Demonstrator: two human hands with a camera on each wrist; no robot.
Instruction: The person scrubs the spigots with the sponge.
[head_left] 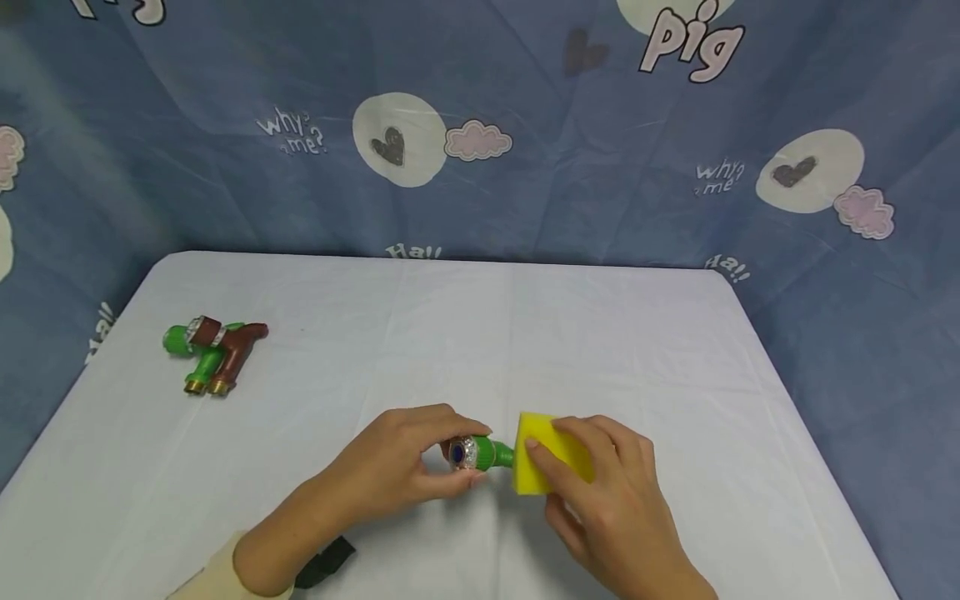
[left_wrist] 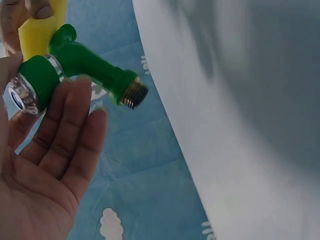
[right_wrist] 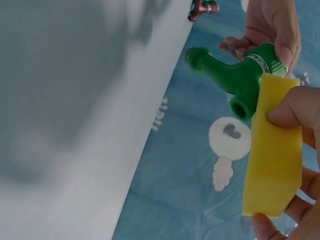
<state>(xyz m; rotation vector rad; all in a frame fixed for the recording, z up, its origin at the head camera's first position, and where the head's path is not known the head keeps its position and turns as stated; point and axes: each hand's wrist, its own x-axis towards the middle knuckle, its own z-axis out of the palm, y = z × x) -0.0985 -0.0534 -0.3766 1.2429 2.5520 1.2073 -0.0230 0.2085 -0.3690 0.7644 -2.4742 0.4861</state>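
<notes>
A green faucet (left_wrist: 80, 62) with a threaded brass end and a silvery, blue-centred knob is pinched at its knob end by my left hand (head_left: 408, 454). My right hand (head_left: 611, 492) grips a yellow sponge (head_left: 531, 454) between thumb and fingers. In the head view the sponge meets the faucet's green body; the right wrist view shows its edge against the faucet (right_wrist: 235, 75) near the collar. Both things are held up over the white table. Part of the knob is covered by the left fingers in the right wrist view.
At the table's far left lie two more faucets, one brown (head_left: 238, 354) and one green (head_left: 206, 367), side by side and overlapping. A black strap (head_left: 326, 562) shows beneath the left forearm. Blue printed cloth (head_left: 525, 192) hangs behind the white table (head_left: 637, 333).
</notes>
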